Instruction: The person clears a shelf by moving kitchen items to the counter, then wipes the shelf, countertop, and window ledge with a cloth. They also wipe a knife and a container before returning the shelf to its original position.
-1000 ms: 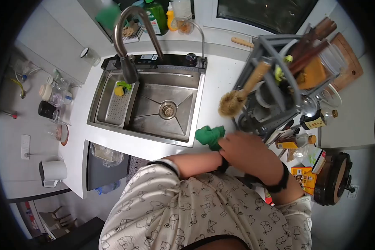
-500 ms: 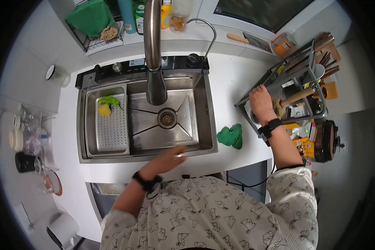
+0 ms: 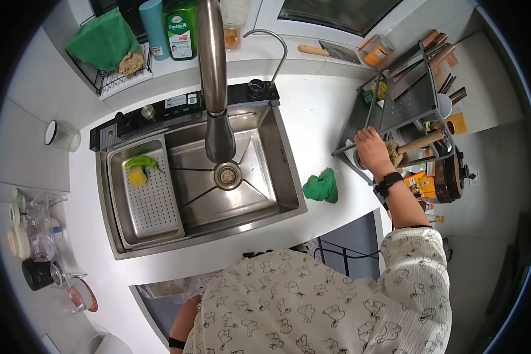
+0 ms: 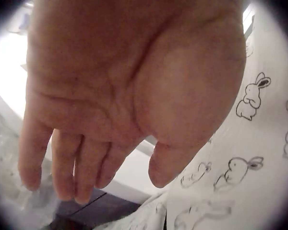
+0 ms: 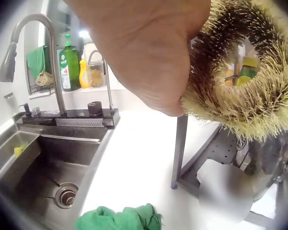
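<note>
At the right in the head view, my right hand [image 3: 374, 154] has its fingers bent over the near post of the grey metal rack [image 3: 408, 115]. A round bristle brush [image 5: 264, 112] is beside that hand [image 5: 144, 52] in the right wrist view; its wooden handle [image 3: 422, 141] lies across the rack. The crumpled green cloth [image 3: 320, 186] is on the counter between sink and rack, touched by neither hand. My left hand [image 4: 129, 91] hangs in front of the patterned shirt, palm showing, fingers extended and holding nothing; the head view shows only its forearm.
The steel sink [image 3: 271, 171] has a perforated tray [image 3: 153, 206] with a yellow sponge [image 3: 137, 176] and a green item [image 3: 143, 161]. The tall faucet [image 3: 212, 65] rises over it. A knife [image 3: 339, 53] and bottles stand or lie on the sill; glassware is at the left.
Both hands have left the green cloth area. My right hand has gone up to the rack; my left has dropped beside the body. The head view has shifted.
</note>
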{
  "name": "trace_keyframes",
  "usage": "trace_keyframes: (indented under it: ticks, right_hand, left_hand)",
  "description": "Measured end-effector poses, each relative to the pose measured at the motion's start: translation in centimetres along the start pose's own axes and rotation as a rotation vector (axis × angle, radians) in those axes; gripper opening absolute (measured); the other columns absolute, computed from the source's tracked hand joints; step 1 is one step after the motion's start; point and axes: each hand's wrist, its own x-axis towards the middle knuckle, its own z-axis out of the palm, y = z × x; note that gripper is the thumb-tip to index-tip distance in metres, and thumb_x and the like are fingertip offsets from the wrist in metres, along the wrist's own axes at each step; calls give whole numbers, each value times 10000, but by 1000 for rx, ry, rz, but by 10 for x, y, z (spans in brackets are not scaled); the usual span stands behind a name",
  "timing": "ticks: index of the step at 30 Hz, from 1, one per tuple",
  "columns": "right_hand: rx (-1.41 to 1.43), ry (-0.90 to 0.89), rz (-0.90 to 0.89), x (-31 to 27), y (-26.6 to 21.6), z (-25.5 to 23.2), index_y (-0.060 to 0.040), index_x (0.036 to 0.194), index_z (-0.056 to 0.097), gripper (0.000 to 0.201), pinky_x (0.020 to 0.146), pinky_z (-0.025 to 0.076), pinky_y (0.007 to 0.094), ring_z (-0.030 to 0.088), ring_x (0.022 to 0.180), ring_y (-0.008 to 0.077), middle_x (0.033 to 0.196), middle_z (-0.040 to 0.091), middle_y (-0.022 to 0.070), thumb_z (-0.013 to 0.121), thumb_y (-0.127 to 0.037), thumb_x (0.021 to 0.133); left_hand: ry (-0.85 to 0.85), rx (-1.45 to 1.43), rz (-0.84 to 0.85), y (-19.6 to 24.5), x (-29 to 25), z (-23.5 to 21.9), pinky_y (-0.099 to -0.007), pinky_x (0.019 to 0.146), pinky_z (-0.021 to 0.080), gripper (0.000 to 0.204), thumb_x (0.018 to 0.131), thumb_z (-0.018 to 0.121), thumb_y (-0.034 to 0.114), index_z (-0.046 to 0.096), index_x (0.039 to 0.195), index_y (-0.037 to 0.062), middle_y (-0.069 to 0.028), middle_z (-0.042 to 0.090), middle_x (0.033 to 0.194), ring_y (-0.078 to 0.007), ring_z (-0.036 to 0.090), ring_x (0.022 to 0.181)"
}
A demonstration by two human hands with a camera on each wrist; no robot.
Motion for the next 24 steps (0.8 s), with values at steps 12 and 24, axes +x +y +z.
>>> trace_keyframes:
  ticks: [12, 24]
  right_hand:
    - [-43, -56, 77, -42, 15, 25, -27, 991, 586, 261, 1025, 264, 332, 451, 1118, 202, 1061, 562, 78, 457, -123, 786]
    - [-119, -23, 22, -54, 19, 31, -16, 1069, 562, 312, 1044, 241, 334, 432, 1165, 207, 1158, 544, 91, 445, -140, 808]
  left_hand:
    - [287, 346, 428, 108, 44, -40, -404, 847, 428, 398, 825, 567, 197, 479, 1156, -5, -209, 557, 1067, -363, 516, 994]
    - [298, 424, 502, 144, 64, -46, -395, 865, 423, 407, 834, 564, 211, 473, 1174, 4, -206, 550, 1097, -359, 509, 1027]
